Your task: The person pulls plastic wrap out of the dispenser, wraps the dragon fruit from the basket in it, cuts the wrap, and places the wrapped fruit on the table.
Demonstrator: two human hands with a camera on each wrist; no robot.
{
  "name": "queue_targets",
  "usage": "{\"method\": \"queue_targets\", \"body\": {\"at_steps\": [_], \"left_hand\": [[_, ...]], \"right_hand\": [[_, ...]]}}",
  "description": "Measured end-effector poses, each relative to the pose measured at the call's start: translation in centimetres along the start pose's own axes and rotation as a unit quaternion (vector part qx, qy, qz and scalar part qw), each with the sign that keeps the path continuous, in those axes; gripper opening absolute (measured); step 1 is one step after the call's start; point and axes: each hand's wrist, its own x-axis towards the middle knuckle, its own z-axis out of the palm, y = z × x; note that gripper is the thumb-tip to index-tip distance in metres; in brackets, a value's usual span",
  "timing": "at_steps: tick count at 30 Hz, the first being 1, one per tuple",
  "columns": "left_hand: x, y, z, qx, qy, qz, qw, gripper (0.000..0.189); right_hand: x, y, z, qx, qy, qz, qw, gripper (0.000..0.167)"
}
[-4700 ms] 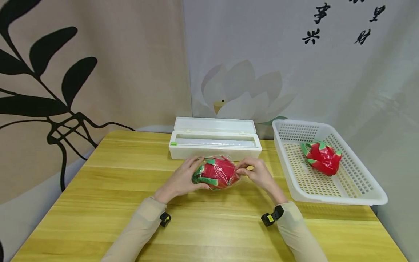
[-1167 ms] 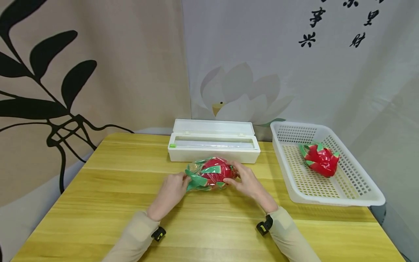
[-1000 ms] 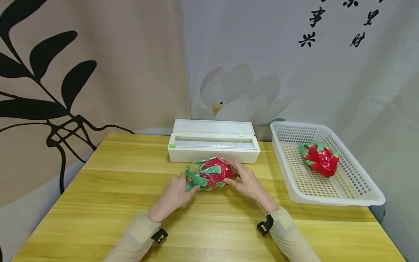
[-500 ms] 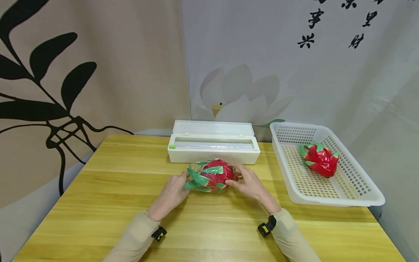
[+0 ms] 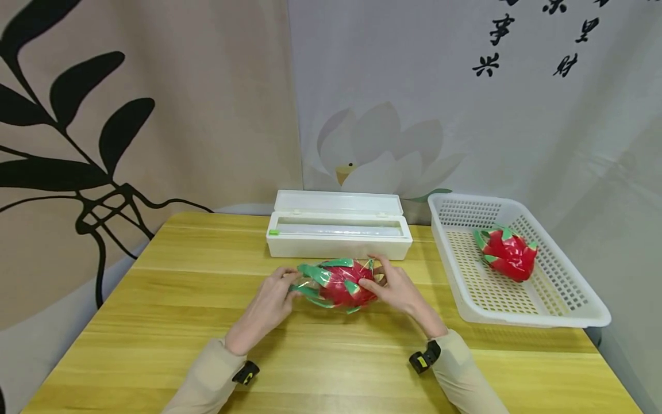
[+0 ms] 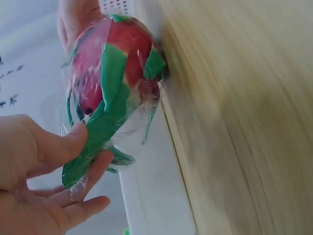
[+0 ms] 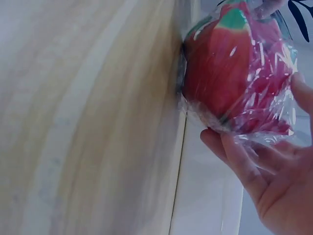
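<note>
Lit brightly and evenly in the head view, with soft, faint shadows on the wooden table (image 5: 331, 374) beside the left hand (image 5: 268, 302) and right hand (image 5: 399, 291). Rendered sharper there than in both wrist views. Softened and pale in the left wrist view, with blurred table grain. Dimmer and bluish in the right wrist view, with small white glare spots on the clear film (image 7: 266, 83)

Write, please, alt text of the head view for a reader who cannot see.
A person's left hand pinches the leafy end of a film-wrapped dragon fruit while the right hand grips its red end. On the wooden table stand an open white box behind it and, at right, a white basket holding another dragon fruit.
</note>
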Motion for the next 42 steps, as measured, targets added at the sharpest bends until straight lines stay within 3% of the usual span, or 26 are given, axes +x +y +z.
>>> {"method": "queue_targets", "body": {"at_steps": [4,7,14,17,20,24,30,33,36,38,42], "left_hand": [[0.0,-0.1,0.0,-0.013,0.01,-0.022,0.9996,0.032],[-0.1,-0.5,0.2,-0.026,0.011,-0.019,0.9994,0.03],[0.1,-1.4,0.5,0.023,0.048,0.012,0.9985,0.028],[0.3,-1.3,0.4,0.01,0.051,0.011,0.9986,0.029],[0.5,-1.2,0.1,-0.037,0.026,-0.026,0.9986,0.03],[0.6,-1.2,-0.2,-0.083,-0.009,-0.088,0.9926,0.034],[0.6,-1.0,-0.4,-0.067,-0.028,-0.118,0.9903,0.044],[0.4,-0.4,-0.3,-0.025,-0.045,-0.097,0.994,0.042],[0.3,0.6,0.1,0.034,-0.05,-0.049,0.997,0.045],[0.3,1.4,0.5,0.079,-0.053,-0.014,0.9954,0.048],[0.6,2.8,1.7,0.11,-0.097,0.027,0.9888,0.063]], "right_hand": [[-0.1,0.1,-0.2,0.023,-0.001,0.015,0.9996,0.054],[-0.2,0.1,-0.4,0.033,-0.011,0.019,0.9992,0.051],[-0.7,0.1,-1.1,0.017,-0.04,-0.009,0.999,0.077],[-0.8,0.0,-1.3,0.007,-0.049,-0.028,0.9984,0.08],[-0.9,0.1,-1.4,0.008,-0.065,-0.037,0.9971,0.066],[-1.0,0.2,-1.2,0.011,-0.078,-0.028,0.9965,0.049],[-0.9,0.1,-1.0,0.01,-0.072,-0.007,0.9973,0.045],[-0.9,-0.1,-0.8,0.004,-0.068,0.008,0.9976,0.046],[-0.9,-0.4,-0.6,0.001,-0.053,0.031,0.9981,0.05],[-0.9,-0.8,-0.5,-0.003,-0.033,0.049,0.9982,0.052],[-0.9,-2.0,-0.3,-0.007,0.013,0.06,0.9981,0.052]]}}
